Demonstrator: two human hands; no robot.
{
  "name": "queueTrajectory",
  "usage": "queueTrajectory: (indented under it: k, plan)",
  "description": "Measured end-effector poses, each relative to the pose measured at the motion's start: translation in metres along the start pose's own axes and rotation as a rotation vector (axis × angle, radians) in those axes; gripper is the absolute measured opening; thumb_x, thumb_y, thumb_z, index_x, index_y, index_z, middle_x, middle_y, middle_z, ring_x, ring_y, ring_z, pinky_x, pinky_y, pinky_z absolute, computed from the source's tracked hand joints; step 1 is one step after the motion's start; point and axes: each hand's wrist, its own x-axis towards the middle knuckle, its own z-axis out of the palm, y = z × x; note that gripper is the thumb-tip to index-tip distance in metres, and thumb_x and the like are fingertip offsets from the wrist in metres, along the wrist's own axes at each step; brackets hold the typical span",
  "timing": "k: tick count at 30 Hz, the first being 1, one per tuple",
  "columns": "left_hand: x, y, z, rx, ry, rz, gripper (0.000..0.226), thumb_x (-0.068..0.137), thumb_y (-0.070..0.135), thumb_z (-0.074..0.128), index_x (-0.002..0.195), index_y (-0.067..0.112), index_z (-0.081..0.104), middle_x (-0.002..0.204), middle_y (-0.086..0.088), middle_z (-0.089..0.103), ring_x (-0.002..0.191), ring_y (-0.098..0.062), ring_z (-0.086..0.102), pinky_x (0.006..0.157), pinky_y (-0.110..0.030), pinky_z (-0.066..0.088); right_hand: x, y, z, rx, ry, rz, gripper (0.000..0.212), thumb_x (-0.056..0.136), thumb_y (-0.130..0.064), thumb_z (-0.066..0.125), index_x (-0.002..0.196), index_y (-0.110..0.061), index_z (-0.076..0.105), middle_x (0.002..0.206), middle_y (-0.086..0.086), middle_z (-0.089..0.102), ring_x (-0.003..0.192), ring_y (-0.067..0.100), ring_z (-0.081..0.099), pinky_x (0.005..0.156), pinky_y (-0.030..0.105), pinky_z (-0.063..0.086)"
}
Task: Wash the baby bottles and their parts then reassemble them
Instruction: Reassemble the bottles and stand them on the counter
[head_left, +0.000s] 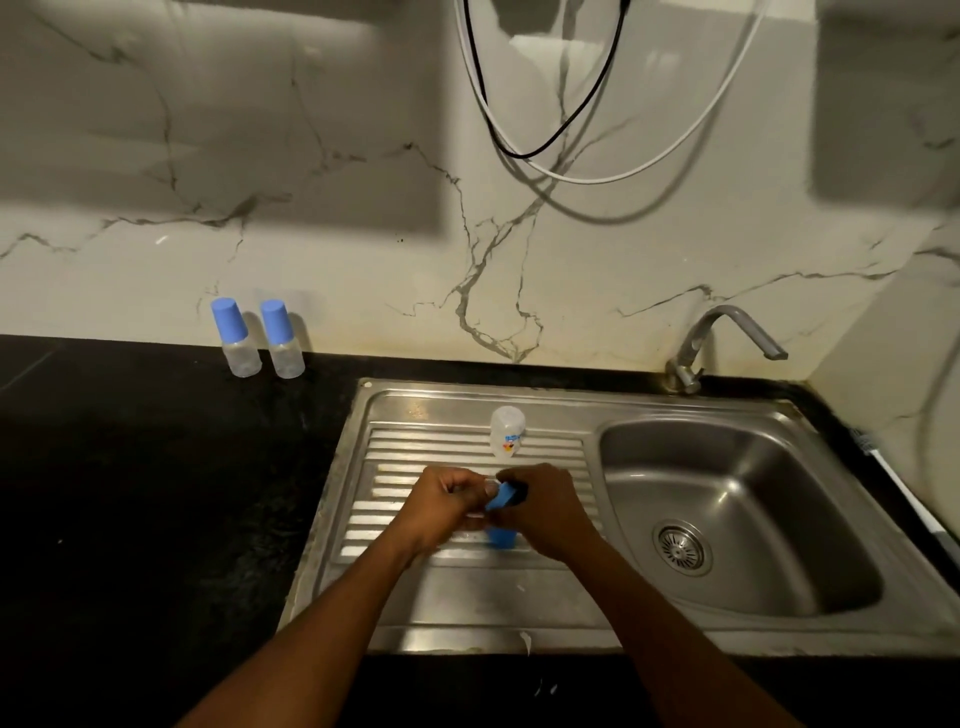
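Steel drainboard (415, 441): left hand (441, 501) grips clear bottle (487, 488), right hand (540, 501) pinches blue collar (503, 500).

Glossy ribbed steel sink (467, 587), matt black counter (156, 493), seemingly clear-plastic bottles (240, 338).

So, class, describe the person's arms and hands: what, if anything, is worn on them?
The left forearm and right forearm are bare down to the picture's edge; no sleeve shows. The left hand and right hand wear no gloves, and neither wrist carries a watch or bracelet. Rings: too blurred to tell.
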Motion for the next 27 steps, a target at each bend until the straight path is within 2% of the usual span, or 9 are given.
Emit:
queueTrajectory:
  k: [3, 7, 11, 14, 18, 20, 23, 25, 27]
  plan:
    - [0.001, 0.008, 0.008, -0.07, 0.083, 0.009, 0.014, 0.091, 0.003, 0.068, 0.103, -0.003, 0.074, 0.099, -0.019, 0.076, 0.088, -0.028, 0.074, 0.076, -0.036, 0.062, -0.002, 0.001, -0.01, 0.026, 0.033, -0.076, 0.051, 0.074, -0.021, 0.087, 0.121, -0.01, 0.07, 0.109, -0.001, 0.069, 0.091, 0.001, 0.059, 0.085, 0.007, 0.044]
    - [0.007, 0.012, 0.024, -0.057, 0.201, 0.095, 0.013, 0.092, 0.003, 0.068, 0.101, -0.002, 0.076, 0.095, -0.017, 0.076, 0.086, -0.025, 0.07, 0.082, -0.032, 0.059, -0.003, 0.016, -0.017, 0.154, 0.08, -0.155, 0.053, 0.08, -0.018, 0.081, 0.13, -0.013, 0.064, 0.119, 0.006, 0.07, 0.104, 0.014, 0.066, 0.097, 0.029, 0.053]
    - [0.011, 0.009, 0.056, -0.138, 0.351, 0.097, 0.012, 0.091, 0.003, 0.068, 0.1, -0.001, 0.076, 0.095, -0.016, 0.077, 0.091, -0.029, 0.073, 0.088, -0.039, 0.059, -0.007, 0.038, -0.028, 0.259, 0.105, -0.252, 0.045, 0.086, -0.012, 0.076, 0.127, -0.022, 0.059, 0.111, -0.007, 0.069, 0.103, 0.006, 0.067, 0.091, 0.014, 0.05]
    - [0.013, 0.008, 0.078, -0.115, 0.416, 0.117, 0.012, 0.09, 0.006, 0.07, 0.099, 0.002, 0.077, 0.094, -0.012, 0.078, 0.094, -0.03, 0.074, 0.089, -0.042, 0.059, -0.007, 0.056, -0.041, 0.34, 0.054, -0.268, 0.048, 0.087, -0.01, 0.076, 0.131, -0.017, 0.059, 0.119, -0.006, 0.068, 0.109, 0.002, 0.066, 0.093, 0.018, 0.052]
    - [0.014, 0.016, 0.111, 0.122, 0.553, 0.254, 0.012, 0.091, 0.009, 0.071, 0.099, 0.009, 0.08, 0.093, 0.0, 0.078, 0.091, -0.014, 0.074, 0.086, -0.029, 0.059, -0.008, 0.073, -0.055, 0.446, 0.029, -0.295, 0.042, 0.089, -0.001, 0.072, 0.128, -0.014, 0.063, 0.117, -0.003, 0.072, 0.108, 0.009, 0.069, 0.093, 0.022, 0.054]
    - [0.012, 0.018, 0.123, 0.134, 0.613, 0.303, 0.012, 0.092, 0.007, 0.07, 0.098, 0.008, 0.08, 0.091, 0.0, 0.078, 0.089, -0.013, 0.074, 0.084, -0.027, 0.059, -0.008, 0.076, -0.059, 0.555, -0.002, -0.258, 0.042, 0.089, 0.001, 0.071, 0.129, -0.009, 0.064, 0.117, -0.002, 0.073, 0.11, 0.013, 0.069, 0.093, 0.025, 0.055]
    - [0.007, 0.016, 0.129, 0.1, 0.67, 0.319, 0.011, 0.093, 0.006, 0.069, 0.097, 0.006, 0.079, 0.089, -0.002, 0.078, 0.087, -0.016, 0.075, 0.081, -0.029, 0.06, -0.011, 0.076, -0.06, 0.66, -0.06, -0.213, 0.042, 0.088, -0.003, 0.073, 0.127, -0.018, 0.065, 0.116, -0.004, 0.073, 0.11, 0.013, 0.069, 0.095, 0.029, 0.055]
    - [0.003, 0.015, 0.127, 0.063, 0.668, 0.305, 0.011, 0.093, 0.006, 0.068, 0.098, 0.004, 0.078, 0.09, -0.005, 0.078, 0.087, -0.019, 0.075, 0.08, -0.03, 0.061, -0.015, 0.075, -0.061, 0.676, -0.086, -0.224, 0.043, 0.088, -0.006, 0.073, 0.124, -0.028, 0.064, 0.117, -0.008, 0.073, 0.111, 0.01, 0.068, 0.093, 0.025, 0.055]
    - [0.001, 0.017, 0.127, 0.003, 0.656, 0.274, 0.012, 0.093, 0.006, 0.067, 0.099, 0.002, 0.077, 0.091, -0.007, 0.078, 0.087, -0.021, 0.075, 0.08, -0.03, 0.061, -0.018, 0.075, -0.062, 0.673, -0.074, -0.248, 0.044, 0.088, -0.007, 0.073, 0.125, -0.027, 0.062, 0.117, -0.01, 0.072, 0.11, 0.007, 0.068, 0.091, 0.022, 0.054]
